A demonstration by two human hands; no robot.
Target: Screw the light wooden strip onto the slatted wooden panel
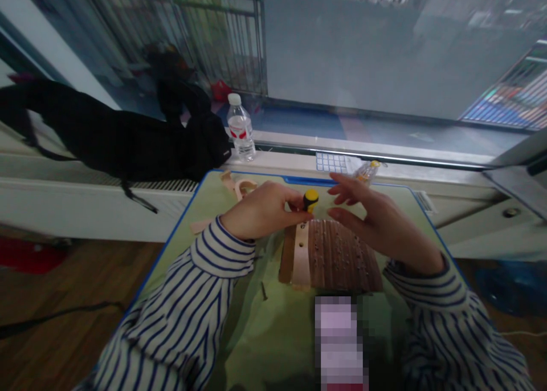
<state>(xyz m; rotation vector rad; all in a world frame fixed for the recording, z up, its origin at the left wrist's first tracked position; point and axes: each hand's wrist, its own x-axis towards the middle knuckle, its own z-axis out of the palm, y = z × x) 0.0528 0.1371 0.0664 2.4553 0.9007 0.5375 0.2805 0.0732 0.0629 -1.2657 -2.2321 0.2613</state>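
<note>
A screwdriver with a yellow and black handle (311,199) stands roughly upright, its tip hidden. Thumb and fingers of my left hand (267,210) close on it from the left. To its right, my right hand (376,220) hovers with fingers apart and nothing between them. Below both hands lies a brown ridged block (342,260), dotted with small marks or holes. Along its left side runs a pale strip (301,263) with dark holes. A loose screw or nail (264,291) rests on the table left of the block.
The green table (248,334) has a blue edge. Pale curled pieces (245,187) lie at its far left. On the sill behind are a water bottle (240,130), a black bag (141,146) and a clear bag (368,171). A pixelated patch covers the near middle.
</note>
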